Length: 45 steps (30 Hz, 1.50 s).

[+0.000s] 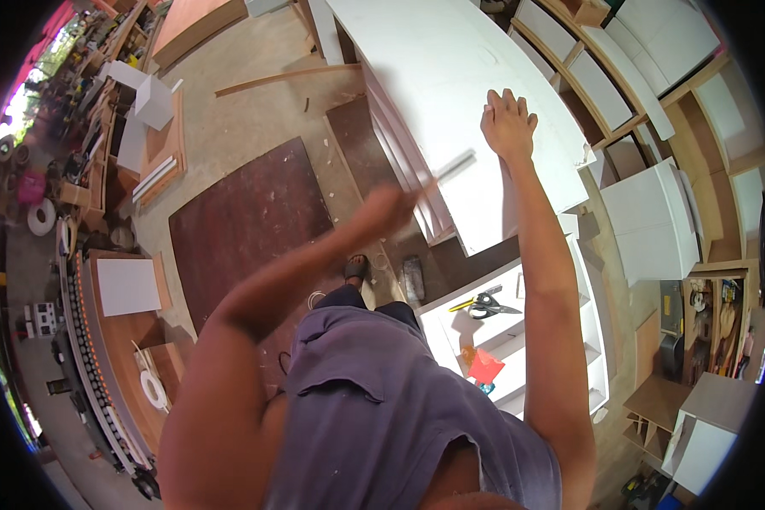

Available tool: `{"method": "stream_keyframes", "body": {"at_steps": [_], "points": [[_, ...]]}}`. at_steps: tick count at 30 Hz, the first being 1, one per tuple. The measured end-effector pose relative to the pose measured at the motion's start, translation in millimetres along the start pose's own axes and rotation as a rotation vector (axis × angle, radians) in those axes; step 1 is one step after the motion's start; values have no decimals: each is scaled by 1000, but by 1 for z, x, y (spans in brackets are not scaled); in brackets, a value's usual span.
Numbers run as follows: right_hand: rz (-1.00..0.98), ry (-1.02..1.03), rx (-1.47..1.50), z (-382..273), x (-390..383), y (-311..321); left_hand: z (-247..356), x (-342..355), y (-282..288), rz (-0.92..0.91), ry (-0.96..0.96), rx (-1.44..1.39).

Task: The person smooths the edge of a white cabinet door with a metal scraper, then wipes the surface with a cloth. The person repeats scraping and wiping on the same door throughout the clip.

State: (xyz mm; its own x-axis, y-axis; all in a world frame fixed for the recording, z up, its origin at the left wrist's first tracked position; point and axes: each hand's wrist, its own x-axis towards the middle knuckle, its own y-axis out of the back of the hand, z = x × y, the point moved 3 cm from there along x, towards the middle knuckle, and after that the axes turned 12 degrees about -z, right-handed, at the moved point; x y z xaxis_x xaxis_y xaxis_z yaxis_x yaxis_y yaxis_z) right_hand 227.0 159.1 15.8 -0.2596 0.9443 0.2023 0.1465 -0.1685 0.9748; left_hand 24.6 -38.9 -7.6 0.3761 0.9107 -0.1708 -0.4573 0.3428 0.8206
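Note:
My left hand (388,210) is closed round a slim tool (456,166) with a grey, bar-like end. Motion smears both, so its exact kind cannot be made out. The tool reaches over the edge of a large white cabinet (450,102) lying in front of me. Farther right, my right hand (510,126) rests palm down on that white surface, fingers spread and nothing visible in it. Between my body and right forearm, scissors (486,306) with dark handles and a yellow pen-like item (461,306) lie on a white shelved unit (438,327).
A red packet (485,365) sits on the shelved unit. A dark brown board (251,225) covers floor at left. A long wooden strip (285,78) lies beyond it. White-and-wood cabinet frames (646,217) crowd the right side; cluttered benches (127,357) line the left.

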Motion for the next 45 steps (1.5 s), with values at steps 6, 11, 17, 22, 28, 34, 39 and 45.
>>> {"method": "stream_keyframes", "body": {"at_steps": [6, 11, 17, 22, 28, 34, 39, 45], "points": [[45, 23, 12, -6, 5, -1, -43, 42, 25, 72, 108, -146], [102, 10, 11, 8, 10, -8, -20, -10, -7, 61, -48, -154], [-146, -233, 158, -7, 65, 0, -70, 62, 81, 158, 133, -123], [-27, -153, -61, -28, 54, -11, -64, -18, 34, -6, -177, -183], [-11, -92, -59, -32, 61, -19, -58, 70, 95, 147, -20, -251], [27, -122, -77, -19, 55, -21, -50, -13, 43, -71, -147, -226], [30, -74, -52, -40, 65, -13, -70, 69, 96, 118, 56, -162], [-23, -117, -84, -22, 59, -19, -72, -5, 40, 74, -64, -149]]}}
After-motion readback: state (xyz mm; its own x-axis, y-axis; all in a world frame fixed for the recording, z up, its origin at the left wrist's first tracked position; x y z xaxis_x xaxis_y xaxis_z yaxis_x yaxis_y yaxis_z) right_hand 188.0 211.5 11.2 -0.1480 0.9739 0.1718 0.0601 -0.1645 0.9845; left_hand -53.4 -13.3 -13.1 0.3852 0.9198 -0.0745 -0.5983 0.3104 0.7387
